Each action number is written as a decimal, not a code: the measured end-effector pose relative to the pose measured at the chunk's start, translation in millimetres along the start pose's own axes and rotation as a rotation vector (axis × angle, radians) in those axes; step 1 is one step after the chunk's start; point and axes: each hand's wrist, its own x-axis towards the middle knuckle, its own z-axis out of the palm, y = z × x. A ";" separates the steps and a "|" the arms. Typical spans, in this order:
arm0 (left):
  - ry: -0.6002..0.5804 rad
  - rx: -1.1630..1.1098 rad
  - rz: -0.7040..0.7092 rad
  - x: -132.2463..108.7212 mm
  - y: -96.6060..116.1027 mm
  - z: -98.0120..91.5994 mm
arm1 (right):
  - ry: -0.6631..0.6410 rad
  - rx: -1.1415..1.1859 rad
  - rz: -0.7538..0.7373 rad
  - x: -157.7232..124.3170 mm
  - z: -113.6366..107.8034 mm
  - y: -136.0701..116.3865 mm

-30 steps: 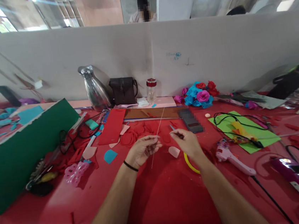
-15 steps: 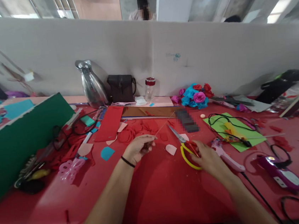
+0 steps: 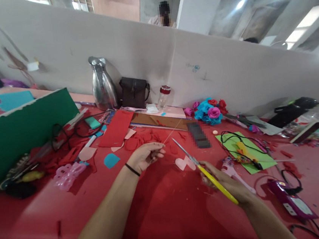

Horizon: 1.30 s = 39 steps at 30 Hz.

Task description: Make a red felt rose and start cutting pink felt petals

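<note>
My left hand (image 3: 148,157), with a black band at the wrist, pinches a thin wire (image 3: 172,132) that slants up to the right. In my right hand (image 3: 218,176) are scissors (image 3: 217,185) with yellow handles, their blades pointing up and left toward the wire without touching it. The blades look nearly closed. Below the blades lie pale pink petal pieces (image 3: 181,164) on the red table (image 3: 163,210). A blue petal piece (image 3: 112,161) is left of my left hand.
Behind stand a steel jug (image 3: 103,85), a dark bag (image 3: 134,92), a glass jar (image 3: 164,97) and paper flowers (image 3: 211,111). A pink glue gun (image 3: 236,174) and purple power strip (image 3: 293,199) lie right; a green board (image 3: 27,137) stands left.
The scissors have turned in my right hand, so the yellow handle now lies across it and the blades sit closer to the wire. The whole view has tilted slightly.
</note>
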 end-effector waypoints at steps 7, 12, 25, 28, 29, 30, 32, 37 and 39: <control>-0.065 0.139 -0.024 -0.6 -0.6 2.4 | -0.176 0.295 0.100 13.0 10.7 -15.0; -0.066 0.168 -0.008 -2.4 -1.8 4.9 | -0.182 0.320 0.105 21.3 14.8 -18.6; -0.048 0.222 -0.016 -4.2 -3.1 7.2 | -0.151 0.278 0.088 21.4 22.9 -24.4; -0.050 0.228 -0.016 -4.3 -3.8 7.1 | -0.133 0.250 0.108 22.5 22.8 -20.7; -0.054 0.231 -0.014 -4.0 -4.2 6.9 | -0.127 0.232 0.109 23.2 23.1 -18.5; -0.058 0.236 -0.013 -3.7 -4.7 6.7 | -0.126 0.210 0.105 24.0 23.6 -15.9; -0.060 0.254 -0.011 -3.2 -5.4 6.4 | -0.131 0.159 0.085 25.1 25.5 -11.1; -0.026 0.341 -0.011 -3.5 -4.9 7.1 | -0.110 -0.008 0.033 23.5 30.9 -11.3; -0.027 0.372 -0.011 -3.7 -4.5 7.3 | -0.109 -0.083 0.026 21.7 31.9 -17.4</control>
